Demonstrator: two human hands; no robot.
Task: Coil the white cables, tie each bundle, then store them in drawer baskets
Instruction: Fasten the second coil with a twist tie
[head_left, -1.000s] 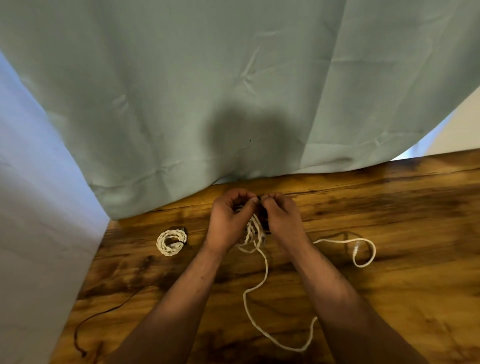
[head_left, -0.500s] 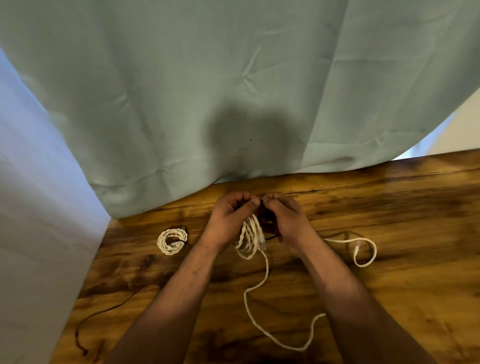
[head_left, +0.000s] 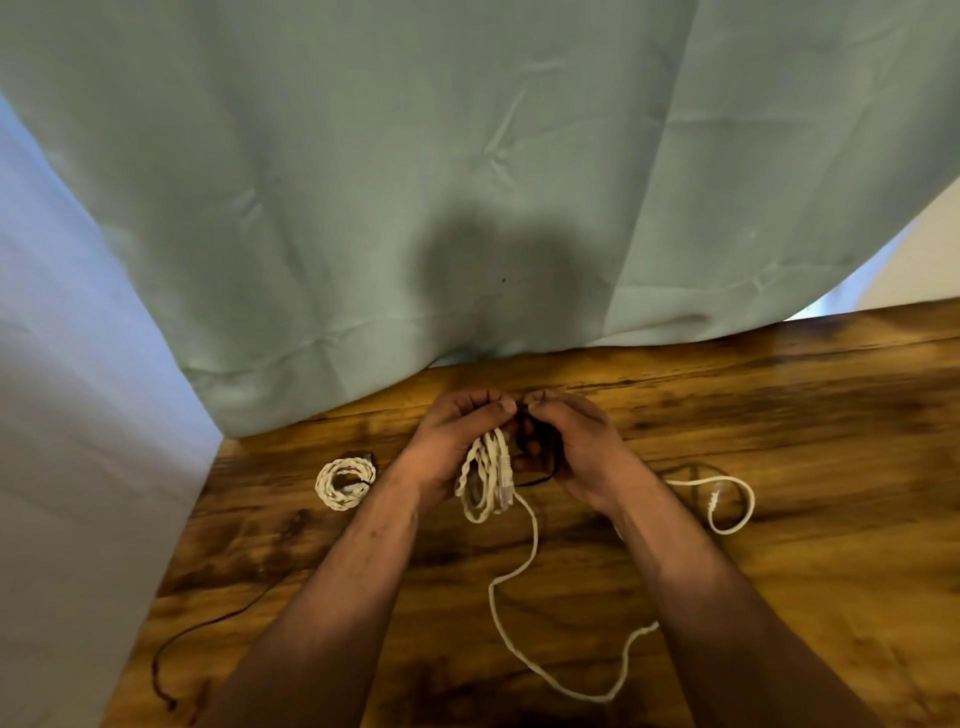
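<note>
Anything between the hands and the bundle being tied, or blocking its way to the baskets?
Nothing: the left hand holds the bundle, the right hand pinches a dark tie at it. No basket in view, so that path cannot be judged.

Green curtain (head_left: 363, 182) behind wooden table (head_left: 805, 441)

Bare hands and forearms, nothing worn

The left hand (head_left: 452, 447) and right hand (head_left: 576, 447) are bare; the left forearm (head_left: 332, 597) enters from 7 o'clock, the right forearm (head_left: 701, 597) from 5 o'clock, both uncovered to the frame's edge.
</note>
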